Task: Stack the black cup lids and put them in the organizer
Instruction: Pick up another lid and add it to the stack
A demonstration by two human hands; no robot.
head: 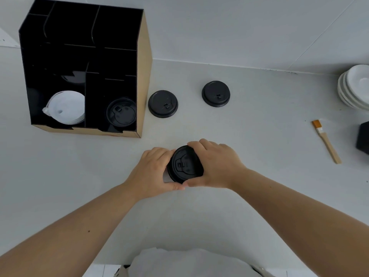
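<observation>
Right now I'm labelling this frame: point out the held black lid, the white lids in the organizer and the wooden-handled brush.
Black plastic cup lid held in both hands [184,163], head view, its embossed top.
Stack of white plastic lids [66,106], head view, top lid's face.
Wooden-handled brush with orange bristles [329,146], head view, mid-handle.

A stack of white ceramic saucers sits at the right edge of the pale grey countertop. Nearer lies a wooden-handled brush with orange bristles (bristles pointing away), just beside a black box-like object, partly cropped.
</observation>
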